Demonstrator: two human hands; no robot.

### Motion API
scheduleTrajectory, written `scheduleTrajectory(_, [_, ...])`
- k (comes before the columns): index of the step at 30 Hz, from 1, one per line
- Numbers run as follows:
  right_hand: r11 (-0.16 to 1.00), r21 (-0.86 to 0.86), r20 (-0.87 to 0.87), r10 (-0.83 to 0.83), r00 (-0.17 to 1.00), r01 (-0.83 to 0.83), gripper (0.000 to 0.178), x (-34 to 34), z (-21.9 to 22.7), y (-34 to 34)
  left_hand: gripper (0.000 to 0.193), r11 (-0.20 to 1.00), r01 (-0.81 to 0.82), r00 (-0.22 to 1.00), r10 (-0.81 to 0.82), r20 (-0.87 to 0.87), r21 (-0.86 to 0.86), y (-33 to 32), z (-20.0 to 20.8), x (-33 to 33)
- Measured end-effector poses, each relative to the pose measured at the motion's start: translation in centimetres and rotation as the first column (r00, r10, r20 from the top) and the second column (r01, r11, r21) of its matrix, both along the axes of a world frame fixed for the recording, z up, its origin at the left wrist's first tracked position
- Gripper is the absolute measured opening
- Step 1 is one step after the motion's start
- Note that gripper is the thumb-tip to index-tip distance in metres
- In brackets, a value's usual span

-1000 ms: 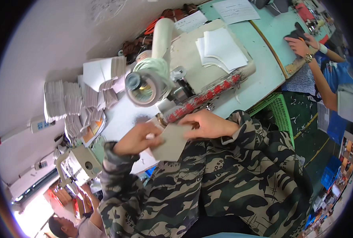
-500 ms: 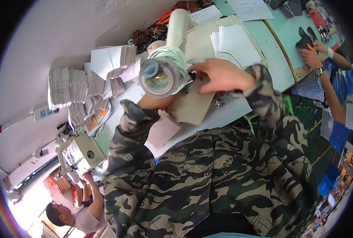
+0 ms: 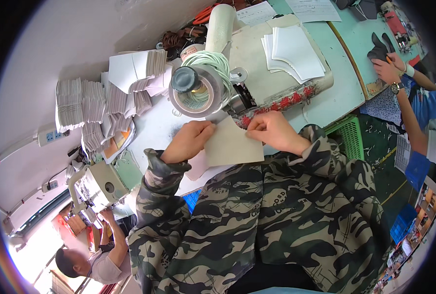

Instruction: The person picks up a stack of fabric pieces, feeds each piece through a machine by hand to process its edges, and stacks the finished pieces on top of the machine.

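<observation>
A flat, stiff, beige sheet of card [image 3: 235,147] is held above the near edge of the pale, light-blue-white desk [image 3: 316,105], in front of a cream-coloured machine with a broad flat bed [image 3: 247,41]. The person's left hand [image 3: 189,141] grips the sheet's upper left edge between thumb and curled fingers, and the right hand [image 3: 275,132] pinches its upper right edge between thumb and forefinger. Both cuffs belong to a green, black and tan camouflage jacket [image 3: 237,210]. Just beyond the sheet stands a round, clear-walled holder with a dark cap [image 3: 197,93], with a coil of pale green cord [image 3: 215,66] around its far side. The bed's near edge carries a band of worn red patches [image 3: 281,104], and white curved-edge sheets [image 3: 296,51] lie overlapping on top. A pinkish flat piece [image 3: 194,169] shows partly under the left side of the beige sheet, by the desk's near edge. Bundled stacks of whitish card pieces [image 3: 81,105] stand toward the desk's far left edge, beside the wall. A bright green plastic crate [image 3: 351,137] sits below the desk's near right corner.
</observation>
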State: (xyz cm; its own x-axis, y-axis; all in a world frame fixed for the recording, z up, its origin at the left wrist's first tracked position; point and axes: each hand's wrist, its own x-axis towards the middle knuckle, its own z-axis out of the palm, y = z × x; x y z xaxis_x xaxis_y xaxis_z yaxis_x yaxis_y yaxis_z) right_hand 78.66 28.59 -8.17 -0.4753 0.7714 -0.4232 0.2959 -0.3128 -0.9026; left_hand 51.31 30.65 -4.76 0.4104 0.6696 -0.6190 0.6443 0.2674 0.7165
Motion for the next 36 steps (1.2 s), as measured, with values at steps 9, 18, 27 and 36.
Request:
scheduleTrajectory(9, [0.931, -0.238, -0.178, -0.322, 0.930, 0.276, 0.034, 1.5, 1.4, -0.7, 0.036, 0.714, 0.281, 0.959, -0.231, -0.164, 0.641, 3.3, 0.4, 1.2])
scheduleTrajectory(18, [0.989, -0.115, 0.006, -0.098, 0.995, 0.098, 0.033, 5.5, 0.4, -0.8, 0.041, 0.899, 0.084, 0.993, -0.113, 0.042, 0.430, 2.3, 0.4, 1.6])
scheduleTrajectory(27, [0.913, 0.315, -0.033, -0.265, 0.964, 0.261, 0.027, 7.6, 2.9, 0.7, 0.029, 0.745, 0.054, 0.988, 0.057, -0.145, 0.664, 0.4, 0.0, 0.8])
scheduleTrajectory(36, [0.387, 0.921, 0.210, -0.414, 0.886, -0.037, 0.032, 8.1, 5.6, 4.4, 0.024, 0.783, 0.541, 0.730, -0.256, -0.634, 0.308, -7.7, -2.5, -4.9])
